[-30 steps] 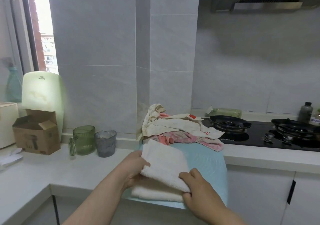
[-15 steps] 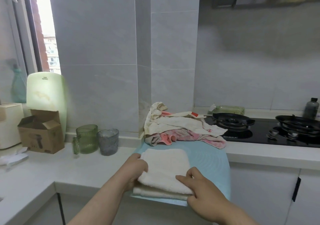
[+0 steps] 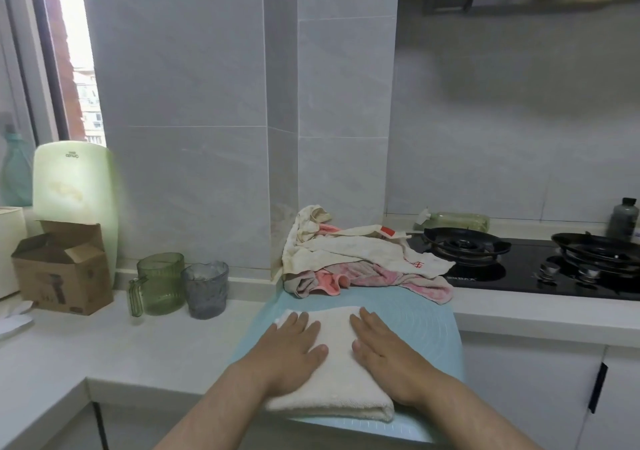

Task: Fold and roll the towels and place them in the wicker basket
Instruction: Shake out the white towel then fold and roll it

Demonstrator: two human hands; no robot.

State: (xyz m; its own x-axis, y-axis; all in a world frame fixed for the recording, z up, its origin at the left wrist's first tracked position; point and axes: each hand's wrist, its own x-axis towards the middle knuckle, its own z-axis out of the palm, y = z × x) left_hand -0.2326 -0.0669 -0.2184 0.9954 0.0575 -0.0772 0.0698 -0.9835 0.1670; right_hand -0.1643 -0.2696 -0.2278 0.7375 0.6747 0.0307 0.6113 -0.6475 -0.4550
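Both hands flat, fingers straight: left hand point(image 3: 292, 352) and right hand point(image 3: 384, 352) press the folded white towel point(image 3: 337, 377). Towel's on the blue mat point(image 3: 415, 325), with the unfolded towel pile point(image 3: 363, 259) at the mat's far edge.

Honestly not much I can read from here: a small dark logo near the top of the green cutting board point(image 3: 74, 189), a pale brand mark on the front edge of the black hob point(image 3: 502, 278) and red characters on the cream towel point(image 3: 363, 248), all too blurry to make out.

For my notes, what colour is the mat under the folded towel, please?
The mat is light blue; the head view shows it best.
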